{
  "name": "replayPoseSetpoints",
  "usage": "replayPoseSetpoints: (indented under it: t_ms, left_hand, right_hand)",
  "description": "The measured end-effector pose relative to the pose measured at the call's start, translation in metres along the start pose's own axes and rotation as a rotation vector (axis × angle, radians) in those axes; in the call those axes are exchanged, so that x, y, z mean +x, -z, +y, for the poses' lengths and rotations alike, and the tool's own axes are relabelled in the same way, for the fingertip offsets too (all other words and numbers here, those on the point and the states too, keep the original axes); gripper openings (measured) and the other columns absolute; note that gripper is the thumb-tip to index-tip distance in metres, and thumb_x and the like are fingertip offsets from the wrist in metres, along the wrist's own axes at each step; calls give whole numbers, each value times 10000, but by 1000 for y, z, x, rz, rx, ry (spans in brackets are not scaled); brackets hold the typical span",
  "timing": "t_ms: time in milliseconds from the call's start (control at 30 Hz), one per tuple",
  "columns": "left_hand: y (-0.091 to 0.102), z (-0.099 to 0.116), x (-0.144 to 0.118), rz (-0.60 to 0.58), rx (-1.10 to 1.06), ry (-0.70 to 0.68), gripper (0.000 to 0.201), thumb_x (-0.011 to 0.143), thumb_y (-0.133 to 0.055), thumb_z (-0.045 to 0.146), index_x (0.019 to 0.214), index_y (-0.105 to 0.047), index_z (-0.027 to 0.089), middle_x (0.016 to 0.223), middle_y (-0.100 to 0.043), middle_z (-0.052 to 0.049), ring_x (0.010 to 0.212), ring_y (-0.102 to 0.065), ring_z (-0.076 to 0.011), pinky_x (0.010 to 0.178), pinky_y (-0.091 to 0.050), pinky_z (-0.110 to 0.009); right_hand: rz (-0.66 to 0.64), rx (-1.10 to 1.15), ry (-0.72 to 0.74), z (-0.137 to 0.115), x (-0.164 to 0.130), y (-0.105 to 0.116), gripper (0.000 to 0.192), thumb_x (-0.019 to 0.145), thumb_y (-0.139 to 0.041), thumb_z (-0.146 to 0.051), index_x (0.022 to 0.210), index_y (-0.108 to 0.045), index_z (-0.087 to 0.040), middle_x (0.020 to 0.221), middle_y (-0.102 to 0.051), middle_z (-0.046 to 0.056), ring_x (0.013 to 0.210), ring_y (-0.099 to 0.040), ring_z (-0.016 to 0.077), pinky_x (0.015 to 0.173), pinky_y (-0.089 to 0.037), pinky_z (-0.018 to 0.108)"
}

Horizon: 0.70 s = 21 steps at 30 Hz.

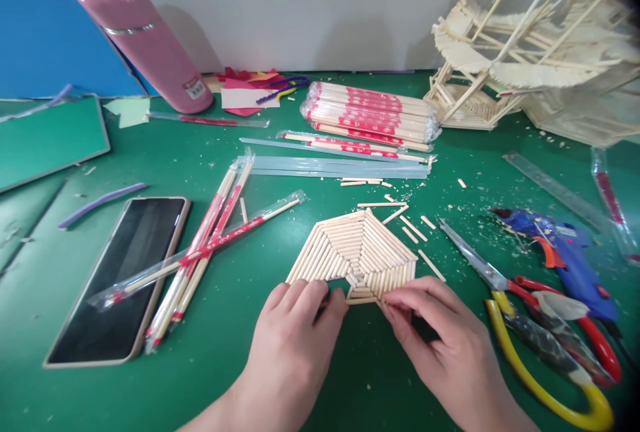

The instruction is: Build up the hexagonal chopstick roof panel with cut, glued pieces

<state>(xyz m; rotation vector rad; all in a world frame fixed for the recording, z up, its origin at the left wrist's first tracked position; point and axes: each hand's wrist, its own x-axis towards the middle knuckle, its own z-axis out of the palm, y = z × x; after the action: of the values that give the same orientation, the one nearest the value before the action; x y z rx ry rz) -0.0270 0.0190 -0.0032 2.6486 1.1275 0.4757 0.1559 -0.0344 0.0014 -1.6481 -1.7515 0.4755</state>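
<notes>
Lying far left on the green desk (240, 379) is a phone (117, 279), face up, with wrapped chopsticks (200, 252) crossed just beside it and a pink flask (143, 42) tipped over at the far left. None of these touch the work.

Near the middle, the stick panel (356, 252) lies flat on the desk: short wooden sticks glued edge to edge in wedge-shaped sections that meet at a centre, the near edge not yet filled. The left hand (295, 339) rests at the panel's near left edge, fingers curled and pressing down on it. The right hand (440, 345) is at the near right edge, thumb and forefinger pinched on a short stick (395, 297) against the panel's rim. The two hands are apart, with the unfilled gap between them.

To do this well, I judge the left hand should keep the panel flat and steady so the glued rows do not shift, while the right seats the stick flush against its neighbour, ends lined up with the wedge's edge, then presses lightly along the whole length.

Loose cut sticks (415, 229) lie just beyond the panel. Further right are scissors (530, 289), yellow-handled cutters (550, 359) and a blue glue gun (565, 259), with a finished stick model (525, 59) at the far right.
</notes>
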Motion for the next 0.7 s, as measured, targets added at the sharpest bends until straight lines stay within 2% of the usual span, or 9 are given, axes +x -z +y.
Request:
replayPoseSetpoints:
  t_ms: [200,533,700]
  left_hand:
    - [1,3,3,7,-7,46,269,879,-355,172,823,-619,184,700,-535,-30,604,-485,-143,562,-373,-272]
    - [7,8,5,-51,-34,71,257,854,-364,161,807,-617,166,676,-533,-43,549,-487,-145,485,-410,-252]
    - [6,8,6,-14,15,42,272,857,-345,154,816,-613,158,680,-546,-48,559,-512,-148,488,-429,-252]
  right_hand:
    - [3,-9,1,-1,0,0,131,799,-531,-110,881,-604,-183,783,-584,46,696,-565,148,595,-486,282]
    - [9,11,-27,-1,0,-2,146,773,-537,-91,882,-591,-172,794,-565,45,704,-563,148,603,-482,283]
    - [14,12,-28,-2,0,-2,140,776,-522,-101,869,-597,-174,784,-570,49,689,-574,148,593,-492,275]
